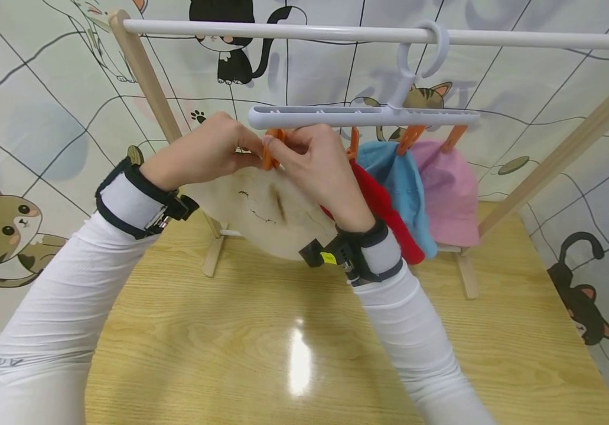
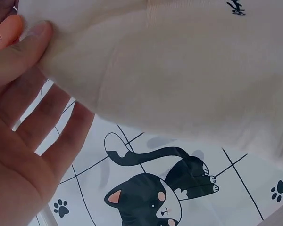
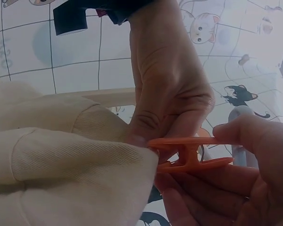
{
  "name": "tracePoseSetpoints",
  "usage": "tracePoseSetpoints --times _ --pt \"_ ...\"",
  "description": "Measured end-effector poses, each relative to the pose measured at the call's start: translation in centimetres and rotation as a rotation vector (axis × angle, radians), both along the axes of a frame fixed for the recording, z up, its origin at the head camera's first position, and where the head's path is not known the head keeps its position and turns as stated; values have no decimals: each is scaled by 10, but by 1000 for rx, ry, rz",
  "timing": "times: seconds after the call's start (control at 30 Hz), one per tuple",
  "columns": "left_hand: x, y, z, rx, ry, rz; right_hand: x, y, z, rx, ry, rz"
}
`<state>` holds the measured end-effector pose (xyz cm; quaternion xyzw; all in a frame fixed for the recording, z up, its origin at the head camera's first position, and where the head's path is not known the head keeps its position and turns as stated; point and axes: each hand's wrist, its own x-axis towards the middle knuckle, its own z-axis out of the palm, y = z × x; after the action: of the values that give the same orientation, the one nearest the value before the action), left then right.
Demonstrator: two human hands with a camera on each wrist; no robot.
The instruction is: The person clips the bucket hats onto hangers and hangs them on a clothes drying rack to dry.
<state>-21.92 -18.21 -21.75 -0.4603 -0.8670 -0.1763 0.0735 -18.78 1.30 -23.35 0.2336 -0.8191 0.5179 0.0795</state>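
Note:
A cream cloth hat (image 1: 253, 212) with dark stitched script hangs below the left end of a pale hanger (image 1: 331, 118). My left hand (image 1: 205, 150) pinches the hat's edge between thumb and fingers, as the left wrist view shows on the cloth (image 2: 170, 70). My right hand (image 1: 322, 171) pinches the two handles of an orange clip (image 3: 191, 155). The clip's mouth meets the hat's edge beside the left fingertips; whether it bites the cloth I cannot tell. Further right, a red hat (image 1: 389, 218), a blue hat (image 1: 397, 177) and a pink hat (image 1: 448, 195) hang from orange clips.
The hanger hooks over a white rail (image 1: 283, 29) on a wooden stand (image 1: 147, 82). Beneath is a wood-grain tabletop (image 1: 219, 354). A cat-print sheet (image 1: 28, 136) covers the back and sides.

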Motion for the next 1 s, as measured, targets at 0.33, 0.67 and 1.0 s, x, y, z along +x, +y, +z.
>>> tracePoseSetpoints --times 0.33,0.67,1.0 --pt "-1 -2 1 1 -19 -23 -3 1 -2 1 -8 27" --pt "-2 -3 -3 70 -101 16 -5 2 -5 19 0 45" --pt "-5 1 -3 79 -61 38 -10 0 -13 -27 13 10"
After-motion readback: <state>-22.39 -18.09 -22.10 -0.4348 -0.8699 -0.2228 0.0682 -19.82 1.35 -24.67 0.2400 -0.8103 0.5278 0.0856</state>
